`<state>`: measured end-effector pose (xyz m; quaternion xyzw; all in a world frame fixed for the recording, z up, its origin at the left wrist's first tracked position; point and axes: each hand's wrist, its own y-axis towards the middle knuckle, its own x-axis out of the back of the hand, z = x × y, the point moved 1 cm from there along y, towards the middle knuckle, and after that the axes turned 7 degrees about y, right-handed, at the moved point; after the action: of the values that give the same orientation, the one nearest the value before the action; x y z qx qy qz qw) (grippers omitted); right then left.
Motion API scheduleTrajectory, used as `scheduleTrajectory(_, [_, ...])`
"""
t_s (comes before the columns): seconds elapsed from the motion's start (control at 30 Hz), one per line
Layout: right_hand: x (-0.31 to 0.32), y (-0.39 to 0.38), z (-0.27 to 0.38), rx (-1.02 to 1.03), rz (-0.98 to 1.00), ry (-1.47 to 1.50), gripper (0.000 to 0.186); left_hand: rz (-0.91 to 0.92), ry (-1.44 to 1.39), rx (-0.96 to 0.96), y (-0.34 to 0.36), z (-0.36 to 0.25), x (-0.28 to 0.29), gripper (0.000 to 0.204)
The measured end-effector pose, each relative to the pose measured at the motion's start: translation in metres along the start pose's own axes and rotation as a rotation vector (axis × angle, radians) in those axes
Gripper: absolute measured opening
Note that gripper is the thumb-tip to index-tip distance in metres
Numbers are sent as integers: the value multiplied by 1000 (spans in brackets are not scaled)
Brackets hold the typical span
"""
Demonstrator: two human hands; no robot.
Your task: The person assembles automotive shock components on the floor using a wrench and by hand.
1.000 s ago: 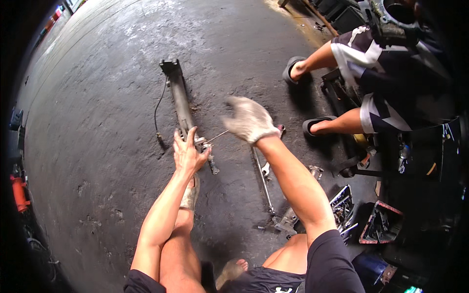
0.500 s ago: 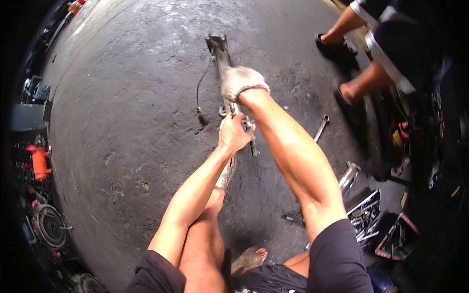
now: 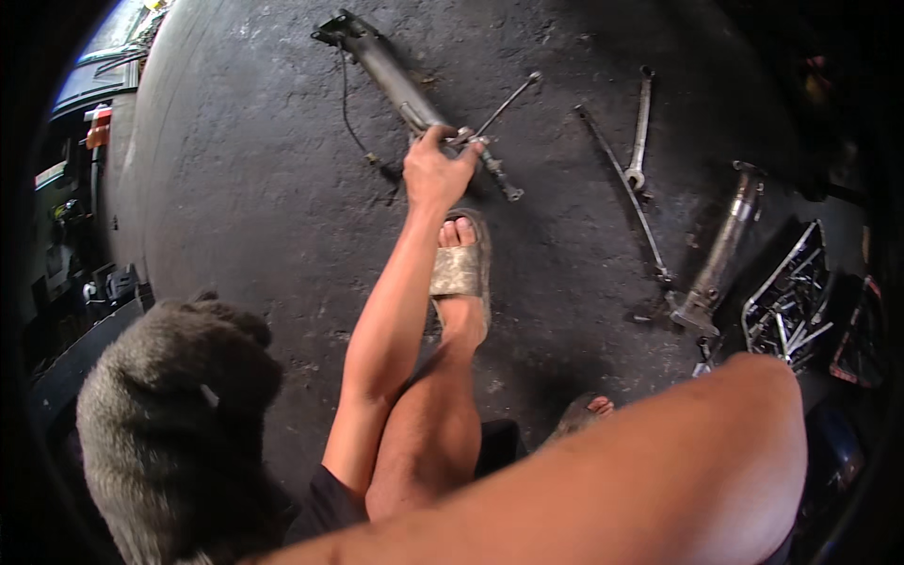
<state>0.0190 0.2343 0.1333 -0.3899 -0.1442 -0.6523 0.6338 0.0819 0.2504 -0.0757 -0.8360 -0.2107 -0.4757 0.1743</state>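
Note:
My left hand [image 3: 441,174] is closed on the near end of a long grey metal tube [image 3: 391,80], where smaller rods and fittings stick out. The tube lies slanted on the floor, with a bracket-like flange [image 3: 344,28] at its far end. A thin dark cable [image 3: 347,108] hangs off its left side and ends in a small brass-coloured fitting. My right hand [image 3: 179,414], in a grey knit glove, is raised close in at the lower left, away from the tube. Its forearm crosses the bottom of the view. How its fingers lie is hard to make out.
On the right lie a combination wrench [image 3: 641,132], a long thin rod [image 3: 626,188] and a shiny metal pipe [image 3: 725,245]. Beyond them stands a tray of tools [image 3: 751,315]. My sandalled foot [image 3: 459,268] is just below the tube's near end. Assorted gear lines the left edge.
My gloved right hand has left the tube and swung back to the lower left, near the view. My left hand stays on the tube, now slanted in view. The other person's legs are out of view.

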Motion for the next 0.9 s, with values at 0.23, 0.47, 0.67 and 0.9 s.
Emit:
scheduleTrajectory(0.23, [24,-28,-8,49,212,-15,35,-1,-15,22,-6,1,-1,52])
scheduleTrajectory(0.47, [-114,-164,-255,-1029,-392,50,45,-121,-248,107,-3,3,-1,73])
scheduleTrajectory(0.67, [-181,-216,-264,-929,-649,343,46,-253,-92,210,4,6,-13,58])
scheduleTrajectory(0.9, [-224,-237,-269,-888,-718,94,32,-343,11,-66,5,4,-11,37])
